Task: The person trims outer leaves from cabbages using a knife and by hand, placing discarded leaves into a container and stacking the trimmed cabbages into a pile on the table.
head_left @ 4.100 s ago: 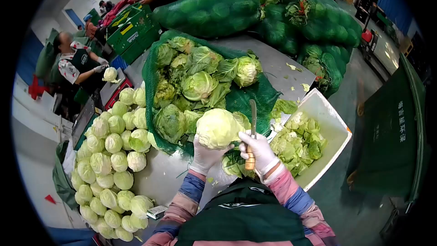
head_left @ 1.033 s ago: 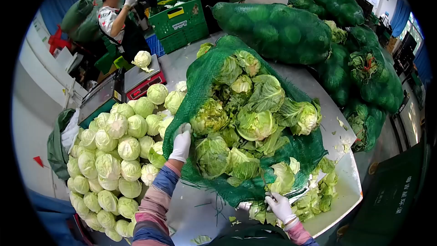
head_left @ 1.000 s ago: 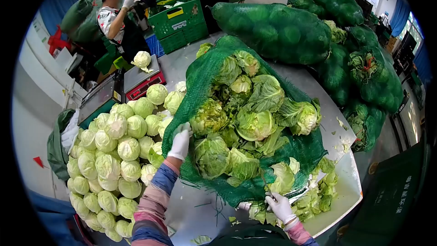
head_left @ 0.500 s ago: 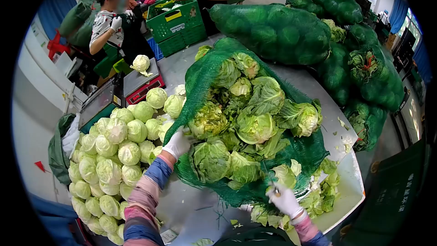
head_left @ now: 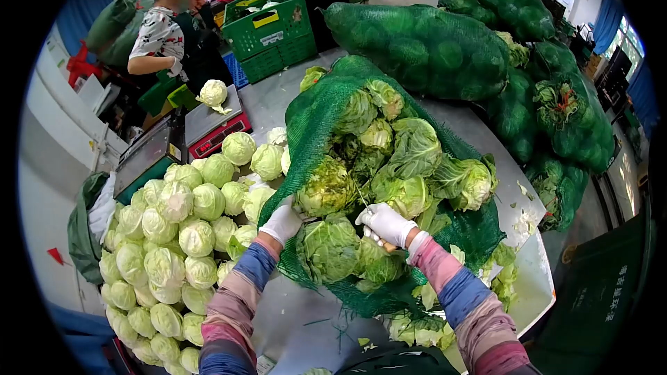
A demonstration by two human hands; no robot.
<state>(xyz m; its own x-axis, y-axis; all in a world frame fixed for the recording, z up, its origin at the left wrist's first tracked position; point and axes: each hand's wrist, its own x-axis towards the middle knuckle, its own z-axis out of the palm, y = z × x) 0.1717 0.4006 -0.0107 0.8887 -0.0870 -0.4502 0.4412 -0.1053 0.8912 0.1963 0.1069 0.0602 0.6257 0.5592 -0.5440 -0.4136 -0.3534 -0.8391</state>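
A green mesh bag (head_left: 306, 135) lies open on the metal table, with several leafy cabbages (head_left: 410, 146) inside. My left hand (head_left: 283, 222), in a white glove, is closed at the bag's left edge, beside a yellowed cabbage (head_left: 326, 187); what its fingers grip is partly hidden. Over the middle of the cabbages is my right hand (head_left: 386, 224), also gloved and closed around a knife whose thin blade (head_left: 363, 194) points up and left and whose wooden handle shows below the fingers. Just under the hands sits another green cabbage (head_left: 329, 248).
Trimmed cabbages (head_left: 164, 267) are heaped at the left. Behind them a scale (head_left: 221, 125) bears one pale head. Full mesh bags (head_left: 417, 52) lie behind and right. Loose leaves (head_left: 417, 330) lie near the front. A person (head_left: 160, 42) stands back left beside green crates (head_left: 267, 31).
My right hand has moved up and left from the bag's lower edge to the middle cabbages, with the knife. My left hand has shifted slightly right. The person at back left has lowered a hand.
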